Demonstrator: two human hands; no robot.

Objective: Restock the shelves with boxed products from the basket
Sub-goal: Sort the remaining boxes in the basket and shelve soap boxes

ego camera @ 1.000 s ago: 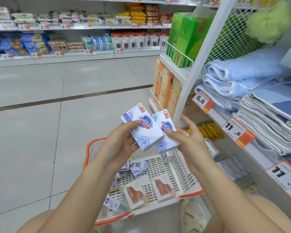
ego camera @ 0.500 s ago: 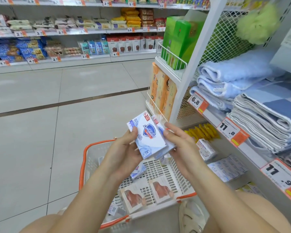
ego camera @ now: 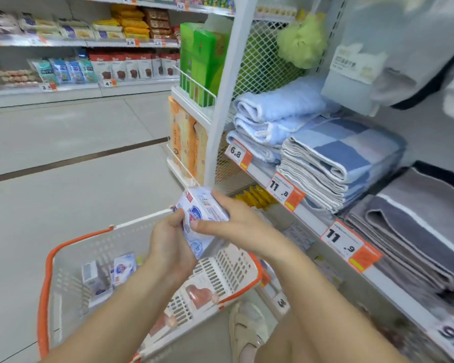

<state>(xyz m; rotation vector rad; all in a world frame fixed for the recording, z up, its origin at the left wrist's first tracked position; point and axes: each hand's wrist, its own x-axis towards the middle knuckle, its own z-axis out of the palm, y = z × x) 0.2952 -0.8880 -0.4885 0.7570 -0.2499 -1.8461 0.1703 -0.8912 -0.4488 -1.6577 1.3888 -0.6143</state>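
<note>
Both hands hold a small stack of white and blue soap boxes (ego camera: 203,213) above the basket. My left hand (ego camera: 169,242) grips the stack from the left and below. My right hand (ego camera: 231,221) wraps over its right side and top, thumb on the front. Under them stands a white basket with an orange rim (ego camera: 46,273) on the floor. Inside it lie more soap boxes (ego camera: 122,268) and flat packs with a pink picture (ego camera: 198,293). The low shelf (ego camera: 299,237) to the right, under the towels, carries similar white boxes.
Folded blue towels (ego camera: 273,111) and grey ones (ego camera: 409,218) fill the shelf on the right, with orange price tags (ego camera: 286,191) along its edge. A white upright post (ego camera: 222,100) and wire racks with orange packs (ego camera: 186,142) stand just beyond my hands. Tiled aisle floor lies to the left.
The two boxes, fanned apart a second ago, are now pressed into one stack held by both hands. The view has swung right, toward the towel shelf.
</note>
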